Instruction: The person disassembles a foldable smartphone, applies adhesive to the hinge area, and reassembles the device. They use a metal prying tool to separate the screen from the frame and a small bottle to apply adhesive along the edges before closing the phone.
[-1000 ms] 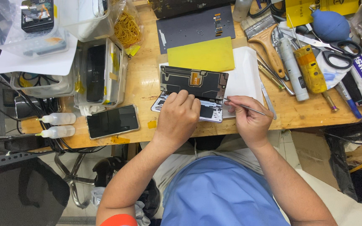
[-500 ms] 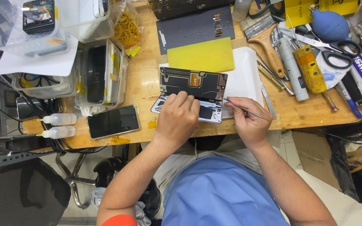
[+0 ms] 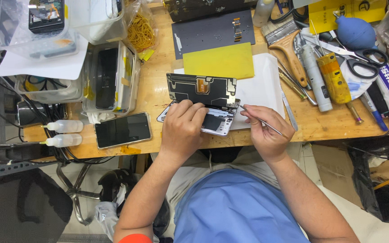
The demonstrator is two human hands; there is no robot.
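Observation:
An opened phone (image 3: 219, 122) lies at the front of the wooden bench (image 3: 158, 94). Its detached dark screen panel (image 3: 201, 89) is tipped up behind it. My left hand (image 3: 183, 128) presses down on the phone's body, fingers curled over its left part. My right hand (image 3: 264, 132) holds thin metal tweezers (image 3: 260, 119), their tip pointing at the phone's right edge. A white sheet of paper (image 3: 260, 87) lies under the phone.
A dark phone (image 3: 122, 129) lies face up at the left, beside two small squeeze bottles (image 3: 64, 133). A yellow pad (image 3: 218, 60) sits on a grey mat (image 3: 203, 31). Brush, screwdrivers, scissors (image 3: 361, 58) and a blue air blower (image 3: 354, 31) crowd the right. Clear plastic boxes (image 3: 109, 76) stand left.
My right hand with the tweezers has shifted slightly; the tip stays at the phone's right edge. My left hand remains on the phone.

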